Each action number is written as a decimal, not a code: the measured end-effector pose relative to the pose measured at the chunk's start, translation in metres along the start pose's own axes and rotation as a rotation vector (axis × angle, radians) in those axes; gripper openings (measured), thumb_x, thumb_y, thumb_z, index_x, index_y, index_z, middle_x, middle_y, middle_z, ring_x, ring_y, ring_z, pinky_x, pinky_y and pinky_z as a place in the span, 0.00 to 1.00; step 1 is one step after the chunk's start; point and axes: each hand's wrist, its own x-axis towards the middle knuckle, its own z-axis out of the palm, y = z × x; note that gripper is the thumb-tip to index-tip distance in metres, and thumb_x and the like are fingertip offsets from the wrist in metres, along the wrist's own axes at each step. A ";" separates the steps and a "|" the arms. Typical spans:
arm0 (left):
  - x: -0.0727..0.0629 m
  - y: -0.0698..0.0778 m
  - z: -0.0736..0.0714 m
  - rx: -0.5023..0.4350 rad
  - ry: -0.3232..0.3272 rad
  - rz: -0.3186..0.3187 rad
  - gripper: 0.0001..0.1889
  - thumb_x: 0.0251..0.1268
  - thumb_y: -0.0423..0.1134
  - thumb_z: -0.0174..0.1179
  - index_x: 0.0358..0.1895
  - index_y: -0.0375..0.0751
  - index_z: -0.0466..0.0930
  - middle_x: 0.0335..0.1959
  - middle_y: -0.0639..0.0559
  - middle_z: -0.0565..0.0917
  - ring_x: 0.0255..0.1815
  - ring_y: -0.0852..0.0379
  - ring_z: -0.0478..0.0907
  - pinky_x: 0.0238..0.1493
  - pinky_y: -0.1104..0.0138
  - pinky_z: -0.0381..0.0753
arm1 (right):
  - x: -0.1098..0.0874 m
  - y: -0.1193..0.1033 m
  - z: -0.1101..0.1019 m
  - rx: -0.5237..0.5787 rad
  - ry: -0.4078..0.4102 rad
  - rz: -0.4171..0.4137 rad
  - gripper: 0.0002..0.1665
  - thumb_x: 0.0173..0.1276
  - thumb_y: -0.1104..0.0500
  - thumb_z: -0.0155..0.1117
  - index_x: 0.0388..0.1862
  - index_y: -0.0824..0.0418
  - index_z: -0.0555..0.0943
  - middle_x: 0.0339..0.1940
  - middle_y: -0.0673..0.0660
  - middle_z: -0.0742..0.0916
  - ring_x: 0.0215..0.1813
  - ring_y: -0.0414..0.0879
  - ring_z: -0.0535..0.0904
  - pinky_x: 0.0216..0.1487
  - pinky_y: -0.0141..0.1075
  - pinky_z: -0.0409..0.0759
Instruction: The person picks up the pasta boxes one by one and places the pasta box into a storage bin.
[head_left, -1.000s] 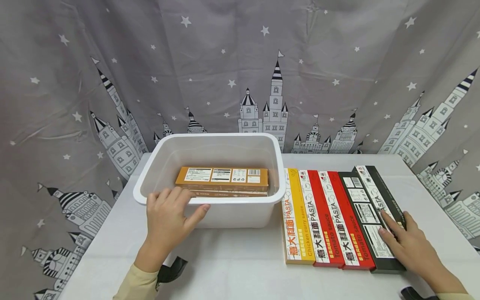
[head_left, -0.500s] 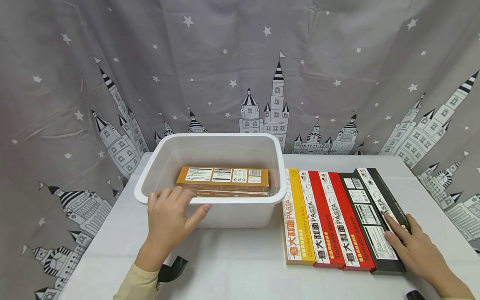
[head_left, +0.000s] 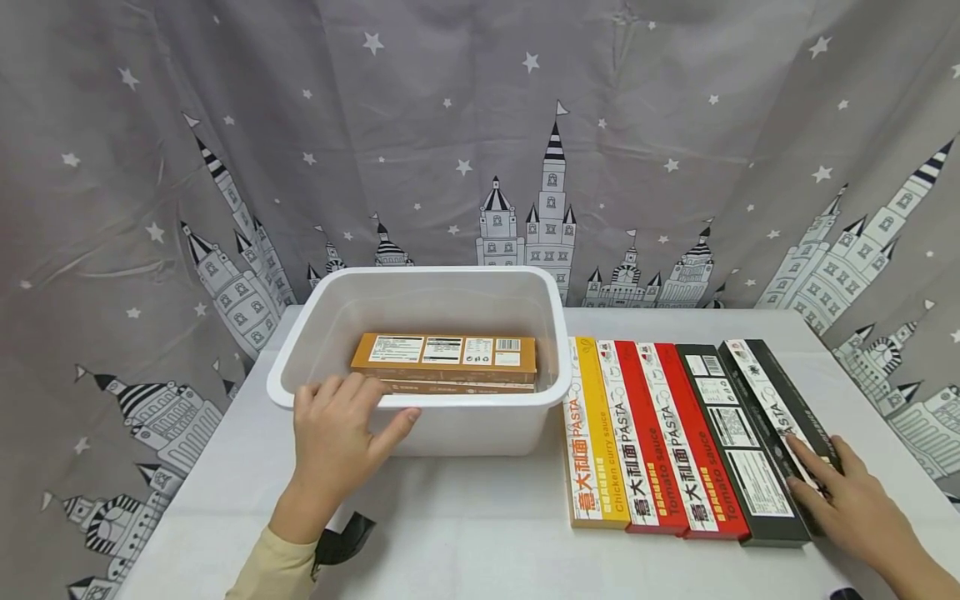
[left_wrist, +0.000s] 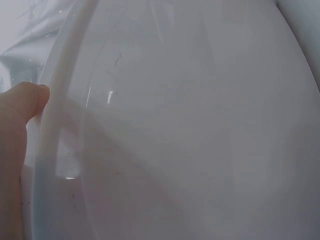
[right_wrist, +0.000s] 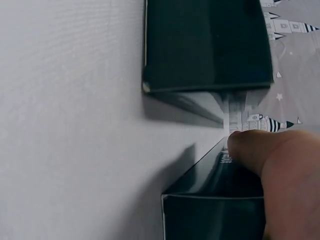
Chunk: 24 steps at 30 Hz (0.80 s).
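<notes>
My left hand (head_left: 341, 433) grips the near rim of a white plastic tub (head_left: 480, 429), fingers over the edge and thumb outside. Brown pasta boxes (head_left: 442, 373) lie inside the tub. On the right, my right hand (head_left: 862, 504) holds the near part of a black pasta box (head_left: 776, 396) at the end of a row. The right wrist view shows the thumb (right_wrist: 250, 150) along this box's side (right_wrist: 215, 215). A gap separates it from the neighbouring black pasta box (right_wrist: 210, 45), which lies with its label side up. Its far-side fingers are partly hidden.
Left of the black boxes lie two red tomato sauce pasta boxes (head_left: 693, 450) and a yellow chicken curry one (head_left: 600, 450), side by side. The yellow box lies close against the tub. A grey castle-print curtain (head_left: 450, 125) hangs behind the white table (head_left: 465, 533).
My right hand has moved right with the end black pasta box, and a gap has opened between it and the other black box. The left hand and tub stay where they were.
</notes>
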 end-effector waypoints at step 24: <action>0.000 0.000 0.001 -0.005 0.002 -0.008 0.37 0.73 0.72 0.41 0.31 0.40 0.81 0.26 0.45 0.84 0.26 0.42 0.74 0.35 0.50 0.62 | -0.020 0.012 -0.007 -0.160 -0.205 0.329 0.51 0.75 0.49 0.58 0.80 0.65 0.39 0.58 0.91 0.59 0.50 0.91 0.69 0.45 0.74 0.76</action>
